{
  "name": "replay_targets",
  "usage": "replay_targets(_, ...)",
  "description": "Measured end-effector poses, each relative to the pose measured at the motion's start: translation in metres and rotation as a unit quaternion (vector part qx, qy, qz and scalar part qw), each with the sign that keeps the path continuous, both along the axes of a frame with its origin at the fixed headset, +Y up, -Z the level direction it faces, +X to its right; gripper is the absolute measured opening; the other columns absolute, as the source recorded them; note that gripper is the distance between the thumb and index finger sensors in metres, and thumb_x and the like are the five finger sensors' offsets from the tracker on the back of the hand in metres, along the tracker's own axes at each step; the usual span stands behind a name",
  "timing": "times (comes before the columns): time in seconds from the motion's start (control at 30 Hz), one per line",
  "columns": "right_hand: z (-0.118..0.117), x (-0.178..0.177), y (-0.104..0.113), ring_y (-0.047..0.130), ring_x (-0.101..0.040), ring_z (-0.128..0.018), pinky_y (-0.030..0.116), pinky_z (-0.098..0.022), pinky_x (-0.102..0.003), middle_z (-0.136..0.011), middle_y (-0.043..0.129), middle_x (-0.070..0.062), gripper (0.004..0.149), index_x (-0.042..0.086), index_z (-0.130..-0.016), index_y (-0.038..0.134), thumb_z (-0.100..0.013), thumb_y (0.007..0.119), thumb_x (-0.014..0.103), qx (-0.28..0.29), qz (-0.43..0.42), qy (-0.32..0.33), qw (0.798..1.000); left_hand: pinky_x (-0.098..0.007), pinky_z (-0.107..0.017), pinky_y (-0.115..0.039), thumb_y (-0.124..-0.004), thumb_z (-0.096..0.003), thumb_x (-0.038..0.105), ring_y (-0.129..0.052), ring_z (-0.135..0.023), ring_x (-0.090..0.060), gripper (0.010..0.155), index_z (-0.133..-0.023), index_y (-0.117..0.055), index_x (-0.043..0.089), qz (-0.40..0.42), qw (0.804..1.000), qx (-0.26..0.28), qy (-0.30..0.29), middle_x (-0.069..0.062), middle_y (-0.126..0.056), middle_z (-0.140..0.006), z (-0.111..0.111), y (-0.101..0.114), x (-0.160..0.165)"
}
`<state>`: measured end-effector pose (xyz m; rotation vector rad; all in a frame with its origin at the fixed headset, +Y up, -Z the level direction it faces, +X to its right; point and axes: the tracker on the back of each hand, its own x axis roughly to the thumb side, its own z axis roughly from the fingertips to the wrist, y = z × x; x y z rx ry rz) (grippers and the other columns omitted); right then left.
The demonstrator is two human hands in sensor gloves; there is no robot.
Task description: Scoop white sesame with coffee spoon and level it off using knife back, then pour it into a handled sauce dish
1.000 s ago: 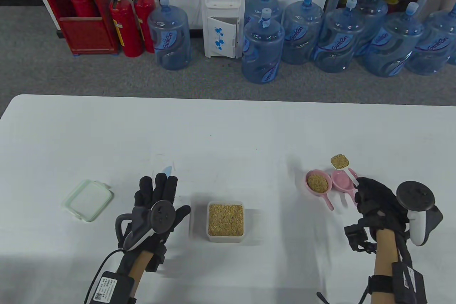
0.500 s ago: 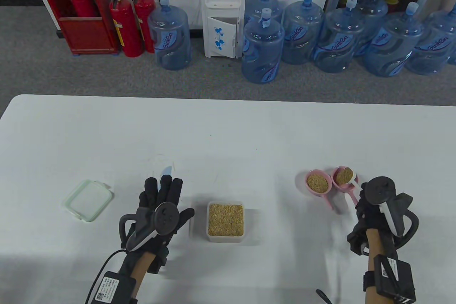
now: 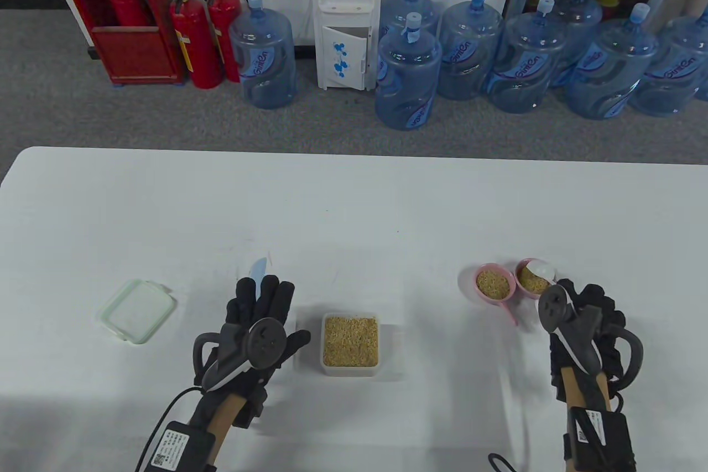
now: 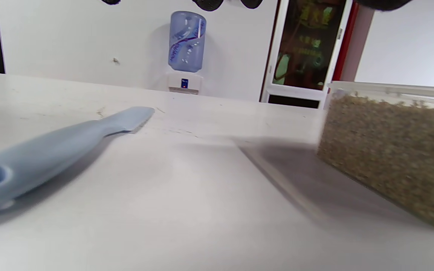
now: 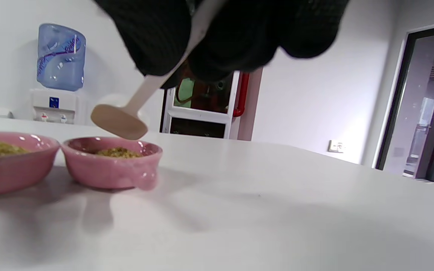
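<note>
White table [image 3: 354, 206], right fingers [image 5: 153, 34] pinching spoon [image 5: 121, 122], knife [image 4: 51, 150] part-hidden under straight left fingers [image 3: 260, 295]

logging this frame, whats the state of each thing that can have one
coffee spoon: tipped over right dish, held by right hand
right sauce dish: holds some sesame
left sauce dish: filled
sesame container: open, full
lid: off, lying apart
knife: flat on table
left hand: open

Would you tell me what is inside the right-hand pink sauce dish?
The right sauce dish holds a small heap of sesame. The spoon turned over it covers part of its inside from above.
</note>
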<state>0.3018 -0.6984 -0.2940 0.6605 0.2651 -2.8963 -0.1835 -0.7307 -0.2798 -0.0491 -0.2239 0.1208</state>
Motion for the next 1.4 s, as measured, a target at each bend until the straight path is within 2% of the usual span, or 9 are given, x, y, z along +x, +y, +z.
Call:
replay_targets(0.23, 0.022, -0.011, 0.026, 0.086, -0.02, -0.063, 0.076, -0.057, -0.047, -0.094, 0.078, -0.015, 0.044, 0.03, -0.103, 0.077, -0.06, 0.074, 0.03, 0.049, -0.068, 0.056, 0.995, -0.062, -0.083, -0.04, -0.06, -0.045, 0.069, -0.024, -0.115, -0.05, 0.09, -0.12, -0.031, 0.029, 0.016, 0.997, -0.046, -0.053, -0.006, -0.027, -0.128, 0.003, -0.007, 0.02)
replay_targets(0.47, 0.042, -0.067, 0.044, 0.087, -0.019, -0.062, 0.076, -0.057, -0.046, -0.093, 0.079, -0.015, 0.043, 0.029, -0.103, 0.078, -0.06, 0.075, 0.031, 0.088, -0.168, 0.179, 0.966, -0.063, -0.084, -0.04, -0.063, -0.0419, 0.071, -0.024, -0.116, -0.051, 0.096, -0.12, -0.029, 0.028, 0.021, 0.992, -0.091, -0.084, -0.005, -0.028, -0.129, 0.001, -0.019, 0.031)
replay_targets(0.6, 0.048, -0.117, 0.04, 0.087, -0.019, -0.062, 0.077, -0.057, -0.046, -0.093, 0.079, -0.015, 0.043, 0.03, -0.102, 0.079, -0.06, 0.076, 0.032, 0.069, -0.169, 0.269, 0.946, -0.063, -0.083, -0.041, -0.062, -0.0416, 0.072, -0.026, -0.116, -0.051, 0.096, -0.12, -0.029, 0.028, 0.024, 0.991, -0.099, -0.09, -0.005, -0.028, -0.129, -0.001, -0.024, 0.034)
replay_targets(0.73, 0.052, -0.17, 0.031, 0.087, -0.019, -0.062, 0.077, -0.057, -0.046, -0.093, 0.08, -0.014, 0.042, 0.031, -0.101, 0.08, -0.059, 0.077, 0.032, 0.02, -0.141, 0.362, 0.921, -0.063, -0.083, -0.041, -0.062, -0.0413, 0.072, -0.026, -0.116, -0.051, 0.096, -0.12, -0.029, 0.028, 0.03, 0.989, -0.109, -0.093, -0.005, -0.029, -0.129, -0.003, -0.027, 0.034)
replay_targets(0.87, 0.055, -0.208, 0.015, 0.087, -0.02, -0.064, 0.075, -0.059, -0.047, -0.094, 0.079, -0.013, 0.042, 0.032, -0.1, 0.081, -0.058, 0.078, 0.031, -0.023, -0.086, 0.412, 0.907, -0.063, -0.083, -0.042, -0.062, -0.0411, 0.072, -0.027, -0.116, -0.051, 0.096, -0.12, -0.029, 0.028, 0.031, 0.989, -0.113, -0.093, -0.004, -0.03, -0.129, -0.003, -0.026, 0.033)
replay_targets(0.97, 0.054, -0.221, 0.003, 0.086, -0.02, -0.065, 0.075, -0.06, -0.047, -0.095, 0.078, -0.013, 0.042, 0.032, -0.1, 0.081, -0.058, 0.078, 0.031, -0.034, -0.042, 0.421, 0.905, -0.063, -0.083, -0.042, -0.062, -0.0413, 0.072, -0.027, -0.116, -0.051, 0.096, -0.12, -0.029, 0.028, 0.027, 0.989, -0.113, -0.093, -0.004, -0.03, -0.129, -0.003, -0.026, 0.033)
replay_targets(1.13, 0.052, -0.222, 0.003, 0.087, -0.02, -0.064, 0.075, -0.059, -0.048, -0.094, 0.08, -0.012, 0.041, 0.031, -0.099, 0.082, -0.058, 0.077, 0.031, -0.056, 0.016, 0.401, 0.914, -0.063, -0.083, -0.042, -0.061, -0.0415, 0.072, -0.026, -0.116, -0.052, 0.096, -0.12, -0.028, 0.029, 0.027, 0.989, -0.116, -0.092, -0.004, -0.029, -0.129, -0.003, -0.026, 0.034)
replay_targets(1.3, 0.044, -0.226, 0.005, 0.09, -0.019, -0.055, 0.078, -0.053, -0.046, -0.087, 0.086, -0.013, 0.041, 0.024, -0.099, 0.084, -0.058, 0.076, 0.03, -0.135, -0.055, 0.381, 0.913, -0.063, -0.083, -0.042, -0.061, -0.0416, 0.072, -0.026, -0.115, -0.052, 0.096, -0.12, -0.027, 0.029, 0.026, 0.988, -0.12, -0.091, -0.005, -0.029, -0.129, -0.004, -0.026, 0.034)
replay_targets(1.4, 0.04, -0.228, 0.007, 0.091, -0.017, -0.048, 0.081, -0.047, -0.044, -0.081, 0.09, -0.013, 0.042, 0.02, -0.098, 0.085, -0.058, 0.075, 0.03, -0.159, -0.094, 0.368, 0.911, -0.063, -0.083, -0.042, -0.061, -0.0417, 0.072, -0.026, -0.115, -0.052, 0.096, -0.12, -0.027, 0.029, 0.026, 0.988, -0.12, -0.091, -0.005, -0.029, -0.129, -0.004, -0.026, 0.034)
